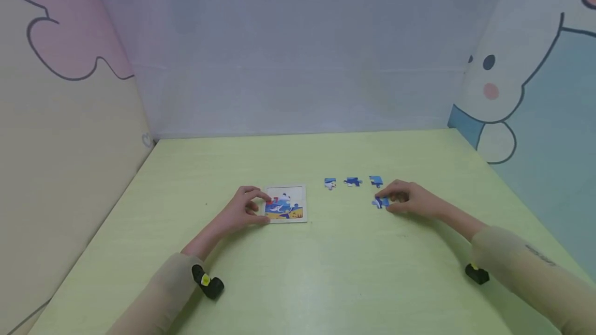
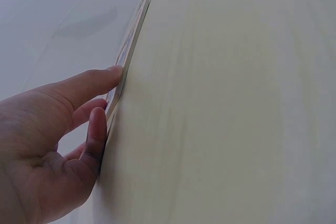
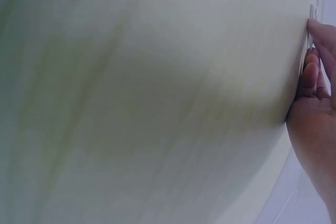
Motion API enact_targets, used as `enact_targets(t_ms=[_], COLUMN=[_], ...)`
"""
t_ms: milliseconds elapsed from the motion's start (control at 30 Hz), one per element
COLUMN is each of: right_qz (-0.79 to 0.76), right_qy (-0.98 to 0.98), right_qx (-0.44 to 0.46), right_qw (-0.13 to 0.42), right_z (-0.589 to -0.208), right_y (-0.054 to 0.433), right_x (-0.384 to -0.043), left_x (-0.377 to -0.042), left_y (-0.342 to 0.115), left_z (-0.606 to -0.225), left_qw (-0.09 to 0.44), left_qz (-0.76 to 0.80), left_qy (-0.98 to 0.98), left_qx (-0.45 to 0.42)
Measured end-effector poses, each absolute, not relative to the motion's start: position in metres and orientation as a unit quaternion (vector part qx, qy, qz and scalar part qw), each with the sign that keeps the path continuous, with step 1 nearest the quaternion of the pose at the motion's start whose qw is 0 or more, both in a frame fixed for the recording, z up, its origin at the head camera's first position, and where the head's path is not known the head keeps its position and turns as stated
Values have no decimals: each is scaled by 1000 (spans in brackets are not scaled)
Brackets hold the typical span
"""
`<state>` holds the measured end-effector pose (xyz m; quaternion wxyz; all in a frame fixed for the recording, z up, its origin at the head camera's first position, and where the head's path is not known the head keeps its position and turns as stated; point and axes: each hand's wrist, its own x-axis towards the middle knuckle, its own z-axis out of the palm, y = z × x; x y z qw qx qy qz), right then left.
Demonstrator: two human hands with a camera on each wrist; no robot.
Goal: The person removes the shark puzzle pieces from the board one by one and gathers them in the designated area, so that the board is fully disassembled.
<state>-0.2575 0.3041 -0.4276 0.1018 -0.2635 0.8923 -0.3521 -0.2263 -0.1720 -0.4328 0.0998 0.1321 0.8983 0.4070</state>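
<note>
My left hand [image 1: 244,207] holds the puzzle frame [image 1: 302,206] by its left edge. My right hand [image 1: 412,200] pinches a blue puzzle piece [image 1: 378,202], which juts left from my fingertips, well right of the frame.

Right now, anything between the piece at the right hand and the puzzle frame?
Nothing visible between that piece and the frame. The three loose pieces lie farther back; the left hand holds the frame's left edge.
</note>
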Motion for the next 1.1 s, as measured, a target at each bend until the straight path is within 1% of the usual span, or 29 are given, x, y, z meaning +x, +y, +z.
enact_targets(t_ms=[233,467,833,1100], right_qz=[-348,-352,-347,-348], right_qy=[895,894,898,899], right_qx=[-260,-261,-248,-246], right_qw=[104,92,106,98], right_z=[-428,-427,-426,-426], right_y=[304,303,302,301], right_x=[-258,-256,-257,-256], left_x=[-226,-227,-227,-227], left_y=[-172,-172,-172,-172], left_z=[-433,-435,-434,-434], left_qw=[98,99,100,99], left_qz=[409,407,405,406], left_qy=[897,898,900,899], left_qx=[136,135,128,132])
